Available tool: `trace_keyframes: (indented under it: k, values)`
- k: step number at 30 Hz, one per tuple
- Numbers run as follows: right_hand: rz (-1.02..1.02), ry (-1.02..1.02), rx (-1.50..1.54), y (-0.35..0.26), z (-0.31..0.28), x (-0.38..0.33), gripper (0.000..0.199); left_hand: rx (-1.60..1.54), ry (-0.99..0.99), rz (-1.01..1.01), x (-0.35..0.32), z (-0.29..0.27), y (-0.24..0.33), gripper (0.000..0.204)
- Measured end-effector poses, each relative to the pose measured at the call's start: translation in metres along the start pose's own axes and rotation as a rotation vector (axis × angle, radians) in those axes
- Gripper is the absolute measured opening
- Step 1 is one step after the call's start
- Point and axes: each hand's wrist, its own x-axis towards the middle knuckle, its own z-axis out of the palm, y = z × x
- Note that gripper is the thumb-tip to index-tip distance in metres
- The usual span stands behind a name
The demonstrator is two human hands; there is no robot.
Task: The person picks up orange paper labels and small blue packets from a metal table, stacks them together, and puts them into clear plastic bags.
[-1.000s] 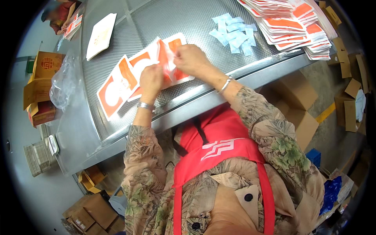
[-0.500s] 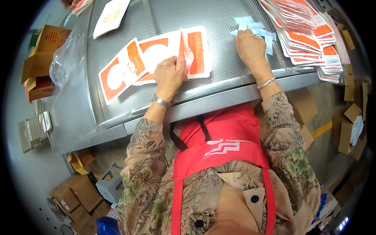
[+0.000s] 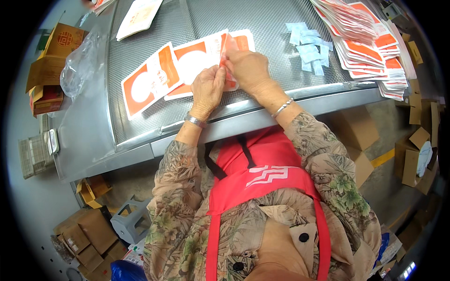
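An orange-and-white flat pouch (image 3: 191, 56) lies on the textured metal worktop (image 3: 267, 28), its open edge lifted. My left hand (image 3: 207, 88) pinches that raised edge between thumb and fingers. Close beside it, my right hand (image 3: 251, 71) is closed at the pouch's opening; whatever its fingers hold is hidden. Another orange-and-white pouch (image 3: 149, 80) overlaps the first one on the left. To the right of my hands lies a loose scatter of small light-blue sachets (image 3: 310, 52).
Tall piles of orange-and-white pouches (image 3: 363, 58) stand at the right edge of the worktop. A pale stack of pouches (image 3: 138, 18) lies at the far left. Cardboard boxes (image 3: 61, 42) and a clear plastic bag (image 3: 82, 65) sit left of it. A grey stool (image 3: 131, 220) stands below.
My right hand has moved left from the light-blue sachets to the pouch's opening. My left hand still grips the pouch edge.
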Motion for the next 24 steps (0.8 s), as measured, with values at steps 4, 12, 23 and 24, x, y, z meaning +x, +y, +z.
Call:
trace_keyframes:
  k: [4,12,23,24]
  values:
    - [-0.179,-0.069,-0.005,-0.01,-0.011,-0.006,0.045,-0.186,0.04,-0.04,-0.005,-0.005,0.001,0.038]
    - [-0.272,-0.465,0.381,-0.012,-0.01,0.003,0.018,0.1,0.228,0.273,-0.024,-0.026,0.018,0.034]
    - [-0.013,0.128,0.233,0.014,-0.018,-0.019,0.033,0.775,0.391,0.136,-0.006,-0.041,-0.022,0.036]
    - [0.078,0.094,0.08,0.027,-0.02,-0.013,0.036,0.773,0.388,0.145,-0.003,-0.039,-0.013,0.036]
